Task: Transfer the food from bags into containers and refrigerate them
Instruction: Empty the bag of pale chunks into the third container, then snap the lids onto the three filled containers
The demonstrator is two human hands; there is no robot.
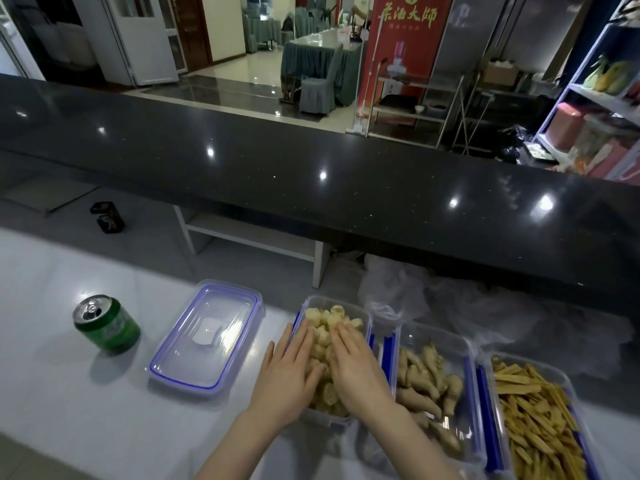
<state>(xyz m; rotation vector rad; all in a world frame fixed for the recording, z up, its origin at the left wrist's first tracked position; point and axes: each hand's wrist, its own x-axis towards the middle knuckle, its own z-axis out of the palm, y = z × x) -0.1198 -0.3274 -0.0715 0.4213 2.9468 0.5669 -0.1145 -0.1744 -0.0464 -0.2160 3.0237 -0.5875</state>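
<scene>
Open counter (left) past can [106,323]

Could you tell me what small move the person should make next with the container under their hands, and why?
Probably lift the left hand off the food and reach for the clear lid lying just left. Both hands, the right hand included, lie flat on the pale puffy pieces heaped in the open container, as if levelling them, and that container has no lid on.

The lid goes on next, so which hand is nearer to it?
Left. The left hand lies just right of the lid; the right hand is farther right, over the puff container.
</scene>
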